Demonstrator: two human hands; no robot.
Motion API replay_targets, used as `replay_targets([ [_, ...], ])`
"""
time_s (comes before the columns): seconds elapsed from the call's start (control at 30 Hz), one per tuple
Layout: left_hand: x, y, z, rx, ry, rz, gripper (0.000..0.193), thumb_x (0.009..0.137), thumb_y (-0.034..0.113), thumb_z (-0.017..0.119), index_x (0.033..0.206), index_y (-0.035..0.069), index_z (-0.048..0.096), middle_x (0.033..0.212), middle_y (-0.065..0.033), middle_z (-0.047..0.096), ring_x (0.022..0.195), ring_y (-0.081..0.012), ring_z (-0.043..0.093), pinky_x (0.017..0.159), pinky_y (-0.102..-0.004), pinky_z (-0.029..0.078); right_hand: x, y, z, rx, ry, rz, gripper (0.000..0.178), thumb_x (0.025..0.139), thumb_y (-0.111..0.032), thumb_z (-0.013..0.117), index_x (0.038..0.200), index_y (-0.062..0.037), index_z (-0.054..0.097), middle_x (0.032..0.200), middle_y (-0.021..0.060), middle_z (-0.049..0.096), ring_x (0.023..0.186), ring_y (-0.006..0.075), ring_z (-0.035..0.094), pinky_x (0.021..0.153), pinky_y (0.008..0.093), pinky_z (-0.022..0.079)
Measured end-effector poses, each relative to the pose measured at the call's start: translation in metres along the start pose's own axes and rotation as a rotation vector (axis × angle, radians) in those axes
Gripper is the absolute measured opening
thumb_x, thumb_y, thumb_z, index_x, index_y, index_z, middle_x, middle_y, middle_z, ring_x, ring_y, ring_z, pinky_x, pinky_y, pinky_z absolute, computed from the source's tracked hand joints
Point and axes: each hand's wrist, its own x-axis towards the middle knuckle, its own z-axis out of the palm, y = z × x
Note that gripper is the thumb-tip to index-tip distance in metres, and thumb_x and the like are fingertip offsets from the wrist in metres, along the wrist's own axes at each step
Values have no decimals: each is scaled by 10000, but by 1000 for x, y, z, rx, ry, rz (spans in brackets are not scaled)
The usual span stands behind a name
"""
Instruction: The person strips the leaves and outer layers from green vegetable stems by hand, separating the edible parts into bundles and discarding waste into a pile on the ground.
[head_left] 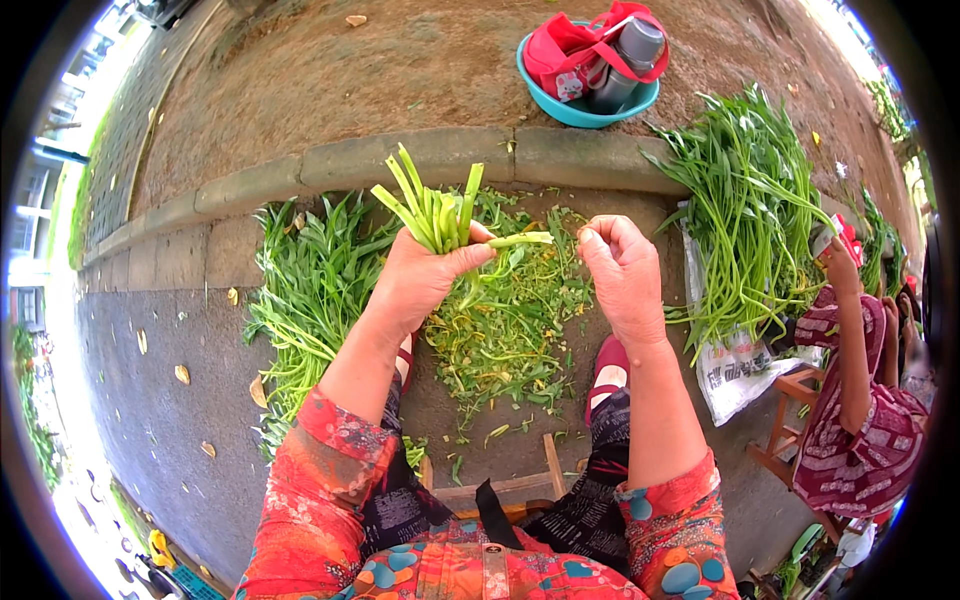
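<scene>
My left hand (418, 278) is closed round a bunch of water spinach stems (440, 212), their cut ends pointing up and away. One stem (522, 240) sticks out sideways from the bunch toward the right. Just past its tip my right hand (622, 262) is closed in a pinch, apart from the stem. Whatever the right fingertips hold, if anything, is too small to make out. Below both hands, a heap of plucked leaves and stem scraps (515, 340), green and yellowish, covers the ground between my feet.
Water spinach lies piled at the left (320, 290). A larger pile (745, 210) rests on a white sack (740, 375) at the right. Beyond the stone curb (420, 155), a blue basin (585, 118) holds a red bag and flask. A person in maroon (865, 440) sits at the right.
</scene>
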Motion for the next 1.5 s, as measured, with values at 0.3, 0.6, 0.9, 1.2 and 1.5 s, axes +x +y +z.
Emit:
replay_targets([
  [0.3, 0, 4, 1, 102, -14, -8, 156, 804, 44, 708, 934, 4, 631, 855, -29, 631, 796, -122, 592, 702, -265, 478, -1, -1, 0, -97, -10, -41, 182, 806, 21, 547, 950, -13, 654, 881, 41, 594, 706, 95, 527, 659, 240, 451],
  [0.6, -1, 3, 1, 209, -52, 38, 133, 784, 38, 721, 887, 10, 643, 812, -3, 630, 760, -103, 576, 700, -257, 463, -2, -9, 0, -93, -145, -104, 103, 803, -45, 629, 894, -10, 662, 846, 49, 621, 727, 126, 560, 666, 255, 457],
  [0.9, -1, 3, 3, 296, -93, 40, 110, 792, 39, 701, 894, 7, 671, 793, 13, 628, 737, -86, 555, 687, -249, 445, -4, -4, 1, -290, -243, -299, 69, 785, -57, 623, 812, 6, 630, 774, 120, 620, 720, 256, 600, 651, 337, 469],
  [1.2, 0, 3, 6, 266, -94, 44, 126, 804, 57, 706, 911, 5, 664, 793, 2, 625, 732, -87, 565, 661, -237, 456, -6, -10, 4, -237, -238, -70, 112, 789, -82, 585, 812, 25, 607, 684, 81, 600, 630, 186, 564, 620, 307, 452],
  [1.5, -1, 7, 9, 203, -89, -7, 157, 808, 69, 711, 936, 4, 648, 835, -19, 636, 780, -108, 588, 714, -258, 476, -5, -7, 5, 487, -265, 326, 114, 884, -125, 582, 859, -22, 624, 703, 0, 576, 635, 79, 530, 639, 240, 465],
])
